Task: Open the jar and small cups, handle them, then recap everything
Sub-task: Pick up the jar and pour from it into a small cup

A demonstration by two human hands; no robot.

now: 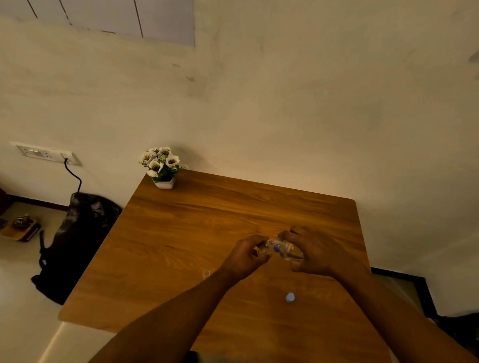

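Note:
A small clear jar (286, 251) is held tilted above the wooden table (180, 238), its mouth pointing left. My right hand (315, 252) grips its body. My left hand (247, 256) is closed on a small clear piece (263, 250) right at the jar's mouth; a bit of blue shows between the hands. A light blue cap (290, 297) lies on the table in front of my hands. A tiny clear cup (206, 273) stands on the table just left of my left wrist.
A small white pot of white flowers (162, 168) stands at the table's far left corner against the wall. A dark backpack (76, 243) leans on the floor left of the table, below a wall socket (47, 154) with a cable.

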